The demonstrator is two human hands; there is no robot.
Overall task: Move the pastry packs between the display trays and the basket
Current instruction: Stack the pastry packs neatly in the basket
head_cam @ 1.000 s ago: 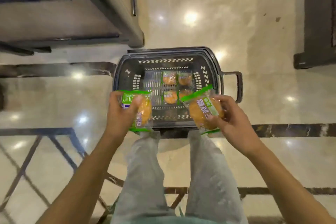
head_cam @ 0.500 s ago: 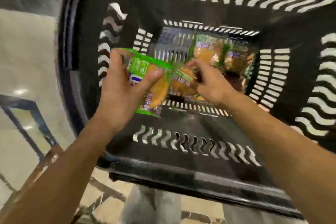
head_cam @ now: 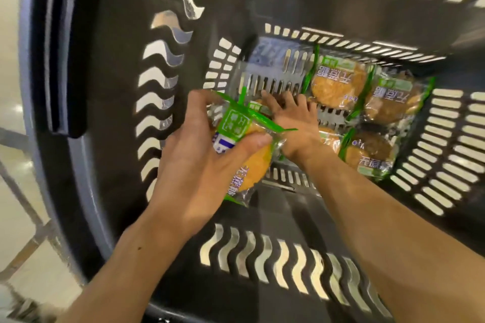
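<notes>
Held in the left grip (head_cam: 199, 155), thumb and fingers curled round it: one pastry pack (head_cam: 252, 162), tilted, hanging inside the basket (head_cam: 118, 86) but not yet down on its floor. Laid the right grip (head_cam: 294, 123) flat just beyond and to the right of the left one, fingers straight and spread, pinching nothing, pressing down on a second pack (head_cam: 256, 106) mostly hidden beneath the palm. Half a second before, had that second pack pinched in the right grip above the basket floor; a second before, had both packs up over the rim. Judged from that: right-hand pack delivered, left-hand pack next, this loading step about half done. Counted, to the right of the right grip, four more packs (head_cam: 338, 86) lying two by two on the basket floor, one partly hidden behind the wrist. Tallied six packs in all, one basket, two hands; saw no display tray anywhere.
</notes>
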